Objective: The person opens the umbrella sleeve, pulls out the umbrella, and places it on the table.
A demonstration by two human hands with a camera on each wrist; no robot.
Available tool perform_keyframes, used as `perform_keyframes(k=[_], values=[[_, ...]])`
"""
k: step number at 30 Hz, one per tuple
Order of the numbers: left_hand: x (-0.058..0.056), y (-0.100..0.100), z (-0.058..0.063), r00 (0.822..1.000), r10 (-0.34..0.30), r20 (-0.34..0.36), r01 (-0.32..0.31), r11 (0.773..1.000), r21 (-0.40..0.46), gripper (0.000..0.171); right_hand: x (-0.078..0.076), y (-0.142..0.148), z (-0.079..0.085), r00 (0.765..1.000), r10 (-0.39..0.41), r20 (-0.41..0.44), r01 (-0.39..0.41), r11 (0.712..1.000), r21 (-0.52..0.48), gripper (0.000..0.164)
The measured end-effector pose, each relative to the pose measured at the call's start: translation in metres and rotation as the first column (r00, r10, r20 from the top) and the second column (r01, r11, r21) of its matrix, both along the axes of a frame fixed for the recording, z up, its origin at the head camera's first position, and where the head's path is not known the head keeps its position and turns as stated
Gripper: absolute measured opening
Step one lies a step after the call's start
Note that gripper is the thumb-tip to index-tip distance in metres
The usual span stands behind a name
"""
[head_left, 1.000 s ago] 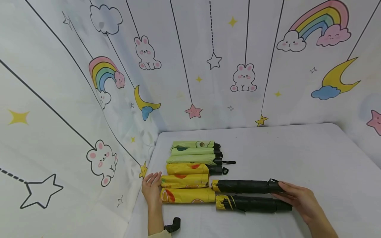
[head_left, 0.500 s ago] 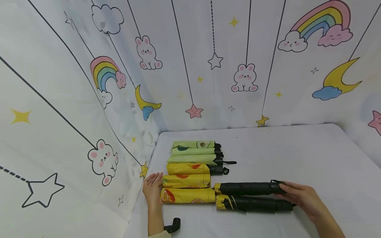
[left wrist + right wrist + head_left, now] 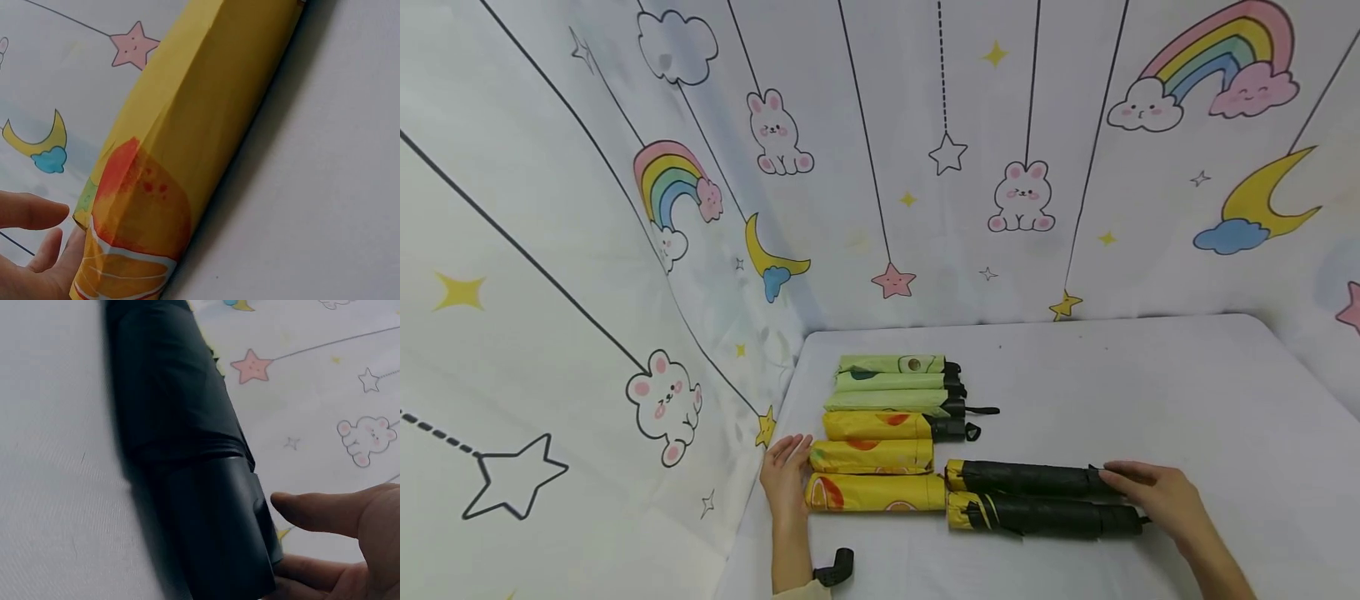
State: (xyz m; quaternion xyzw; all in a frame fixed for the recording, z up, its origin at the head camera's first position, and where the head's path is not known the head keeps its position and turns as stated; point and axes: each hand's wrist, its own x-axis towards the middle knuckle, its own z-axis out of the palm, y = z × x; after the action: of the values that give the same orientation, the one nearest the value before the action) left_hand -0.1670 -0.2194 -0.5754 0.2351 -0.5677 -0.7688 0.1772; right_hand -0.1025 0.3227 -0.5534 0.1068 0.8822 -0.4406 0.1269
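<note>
Farther blk umbrella point(image 3: 1030, 478) (yel.-ended) rightward

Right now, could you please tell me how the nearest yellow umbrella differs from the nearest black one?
The yellow umbrella has a fruit print; the black umbrella looks plain apart from its yellow left end. The black umbrella looks longer than the yellow one. Both lie on the white table.

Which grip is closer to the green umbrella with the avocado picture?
Left. The left grip is in front and left of the avocado umbrella; the right grip is farther away, in front and well to its right, by the black umbrellas.
</note>
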Motion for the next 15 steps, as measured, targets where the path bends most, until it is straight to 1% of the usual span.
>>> perform_keyframes(k=[4,9,12,15], values=[[-0.003,-0.001,0.002,1.0,-0.014,-0.001,0.014,1.0,-0.004,0.042,-0.001,-0.002,-0.001,0.999,0.022,-0.031,-0.019,0.997,0.076,0.073],[-0.004,-0.002,0.004,1.0,-0.026,0.011,0.026,1.0,-0.013,0.041,-0.001,-0.005,0.001,0.99,0.037,-0.137,-0.016,0.988,0.151,0.065],[-0.005,-0.002,0.004,1.0,-0.024,0.013,0.024,1.0,-0.012,0.041,-0.002,-0.009,0.003,0.978,0.032,-0.206,0.004,0.985,0.172,0.06],[-0.005,-0.003,0.004,1.0,-0.029,0.009,0.029,0.999,-0.014,0.041,-0.002,-0.016,0.007,0.964,0.011,-0.265,0.033,0.987,0.159,0.057]])
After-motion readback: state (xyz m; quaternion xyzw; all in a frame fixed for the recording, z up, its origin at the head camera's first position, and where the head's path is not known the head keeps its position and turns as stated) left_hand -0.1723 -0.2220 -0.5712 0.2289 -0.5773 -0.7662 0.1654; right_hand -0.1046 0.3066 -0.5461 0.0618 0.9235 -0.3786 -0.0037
